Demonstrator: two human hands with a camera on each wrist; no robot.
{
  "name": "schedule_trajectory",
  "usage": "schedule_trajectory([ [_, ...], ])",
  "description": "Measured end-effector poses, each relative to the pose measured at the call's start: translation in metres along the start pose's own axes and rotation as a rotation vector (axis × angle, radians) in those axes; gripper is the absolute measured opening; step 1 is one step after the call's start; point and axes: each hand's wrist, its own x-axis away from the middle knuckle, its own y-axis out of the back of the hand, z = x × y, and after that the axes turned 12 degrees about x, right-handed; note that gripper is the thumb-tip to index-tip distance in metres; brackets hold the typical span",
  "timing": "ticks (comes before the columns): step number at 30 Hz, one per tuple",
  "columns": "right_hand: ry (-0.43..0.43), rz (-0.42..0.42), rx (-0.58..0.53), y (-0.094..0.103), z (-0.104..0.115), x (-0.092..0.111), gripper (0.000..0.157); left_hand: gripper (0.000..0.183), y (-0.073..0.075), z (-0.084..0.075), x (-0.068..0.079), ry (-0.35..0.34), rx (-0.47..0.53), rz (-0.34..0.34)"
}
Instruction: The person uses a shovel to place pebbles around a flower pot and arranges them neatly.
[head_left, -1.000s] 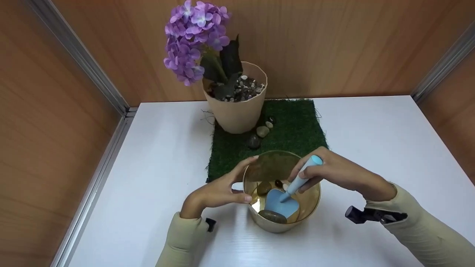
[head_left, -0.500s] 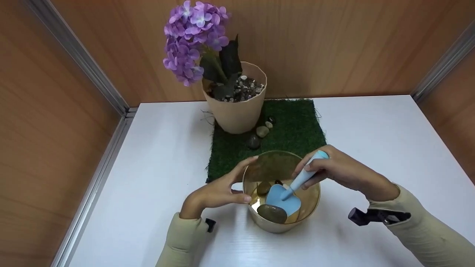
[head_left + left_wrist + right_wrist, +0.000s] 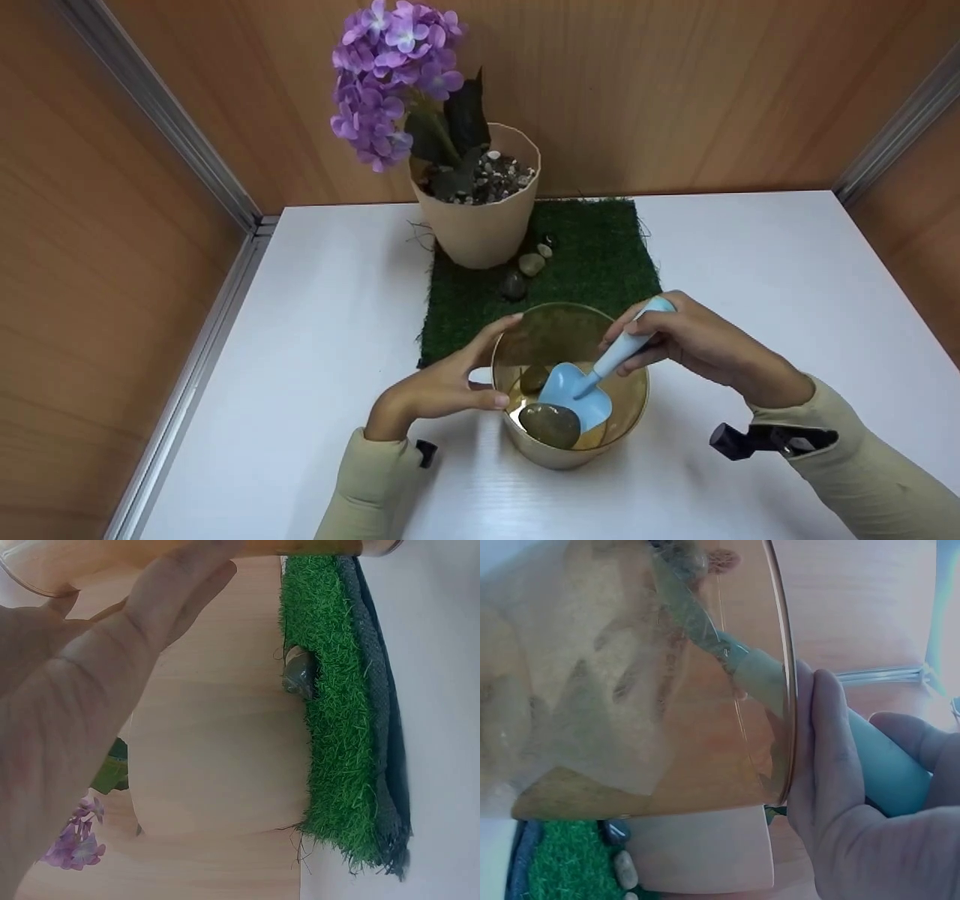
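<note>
A clear amber bowl (image 3: 630, 405) stands on the white table before me. My left hand (image 3: 442, 382) rests on its left side, thumb and straight fingers spread along the wall. My right hand (image 3: 694, 341) grips the handle of a light-blue toy trowel (image 3: 577, 394), whose blade is down inside the bowl. A large dark, shiny stone (image 3: 550, 425) lies against the blade's lower-left edge, near the bowl's wall; how much of it the blade bears I cannot tell. Behind the blade, a brownish stone (image 3: 533, 379) is partly hidden. The right wrist view shows the trowel handle (image 3: 889, 765) between thumb and fingers.
Beyond the bowl a green turf mat (image 3: 600, 240) carries a beige flowerpot (image 3: 480, 232) with purple flowers (image 3: 397, 75). Several pebbles (image 3: 532, 264) sit beside the pot. Wood-grain panels (image 3: 675, 90) enclose the white table (image 3: 337, 300) at the back and sides.
The right hand and trowel have shifted slightly right and away from me. The large dark stone has risen along the bowl's wall, showing more of its surface. The left hand has stayed still.
</note>
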Motion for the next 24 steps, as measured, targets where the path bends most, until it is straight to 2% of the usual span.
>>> schedule_trajectory([
  [7,0.005,-0.010,-0.041,0.0011,-0.0026,0.0011,0.027,0.091,0.0005,0.0001,-0.0001,-0.021,-0.003,0.009],
  [24,0.044,-0.002,-0.102,-0.0004,-0.0059,0.0045,0.027,0.092,0.0003,-0.0011,-0.0009,-0.020,0.015,0.013],
])
